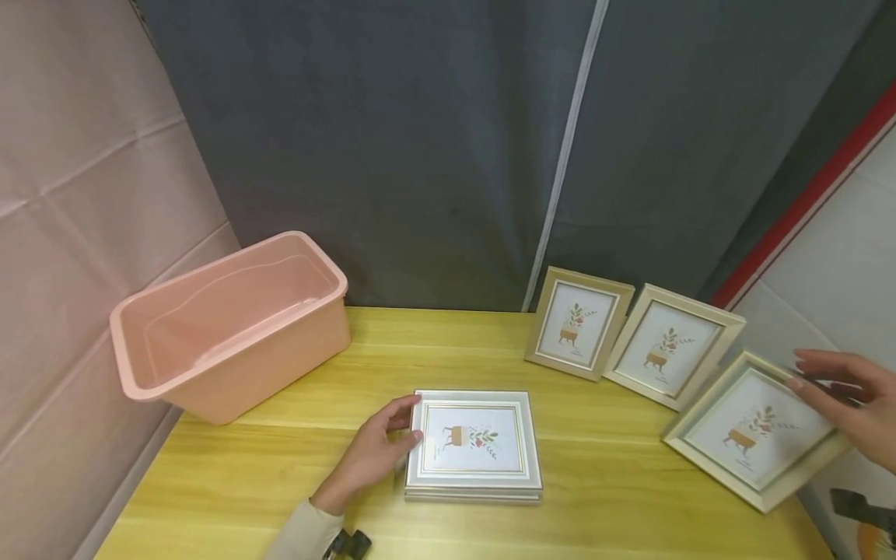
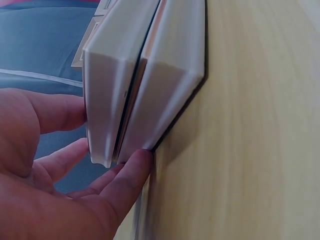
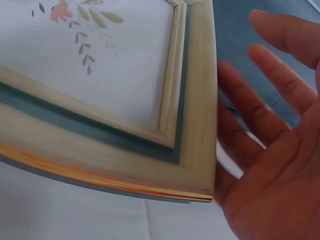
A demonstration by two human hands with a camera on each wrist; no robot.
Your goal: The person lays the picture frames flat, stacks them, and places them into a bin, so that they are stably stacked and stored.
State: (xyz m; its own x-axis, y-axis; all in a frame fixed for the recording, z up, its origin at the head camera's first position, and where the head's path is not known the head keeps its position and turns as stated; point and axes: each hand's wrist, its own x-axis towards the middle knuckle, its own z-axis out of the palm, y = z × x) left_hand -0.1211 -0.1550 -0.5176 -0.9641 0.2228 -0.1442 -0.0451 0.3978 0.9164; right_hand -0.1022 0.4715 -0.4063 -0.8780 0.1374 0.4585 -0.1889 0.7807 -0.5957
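Two silver picture frames lie flat in a stack, the top silver frame (image 1: 473, 439) face up at table centre. My left hand (image 1: 374, 451) is at the stack's left side, thumb by the upper edge. In the left wrist view its nearly straight fingers (image 2: 131, 180) touch the sides of both frames (image 2: 167, 65). At the right, a cream picture frame (image 1: 759, 426) stands leaning back. Beside its upper right edge is my right hand (image 1: 857, 400). The right wrist view shows this hand (image 3: 285, 160) spread, some fingertips at the frame's edge, others apart from it.
Two more upright frames, a gold-beige one (image 1: 579, 323) and a cream one (image 1: 673, 346), stand near the back right, overlapping in view. A pink plastic bin (image 1: 259, 365) is at the back left of the wooden table (image 1: 280, 474). A grey curtain (image 1: 385, 155) hangs behind.
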